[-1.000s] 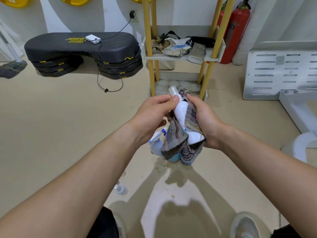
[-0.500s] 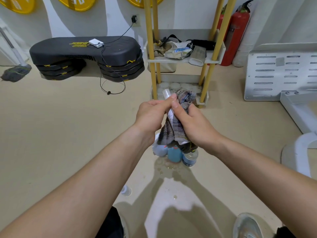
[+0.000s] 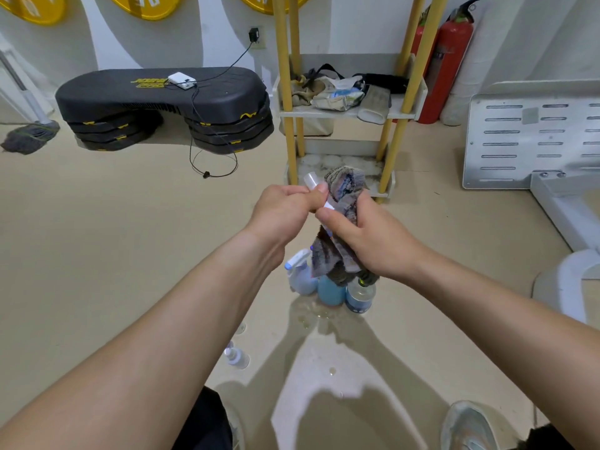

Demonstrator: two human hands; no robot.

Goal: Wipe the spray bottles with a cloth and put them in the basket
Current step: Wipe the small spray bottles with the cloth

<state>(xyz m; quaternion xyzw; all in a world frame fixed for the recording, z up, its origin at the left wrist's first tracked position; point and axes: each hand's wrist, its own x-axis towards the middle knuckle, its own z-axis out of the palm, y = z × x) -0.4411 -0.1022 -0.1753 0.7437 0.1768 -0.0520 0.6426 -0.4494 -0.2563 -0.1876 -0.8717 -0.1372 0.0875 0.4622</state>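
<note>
At the centre of the frame the left hand (image 3: 285,209) is pinching the top of a white bottle (image 3: 312,181) between thumb and curled fingers; the bottle's clear cap is poking up past the thumb, and its body is lying hidden inside the cloth (image 3: 344,193); the right hand (image 3: 367,241) is gripping the cloth round the bottle, fingers curled, thumb lying along the front; one end of the cloth is sticking up above the fist, the other hanging below it; just below the hands three bottles (image 3: 329,290) are standing close together on the floor beside a wet patch (image 3: 311,316); a small bottle (image 3: 237,357) is lying lower left of them, partly behind the left forearm; a yellow-legged shelf (image 3: 350,113) is standing at upper centre, a black step (image 3: 162,99) at upper left.
</note>
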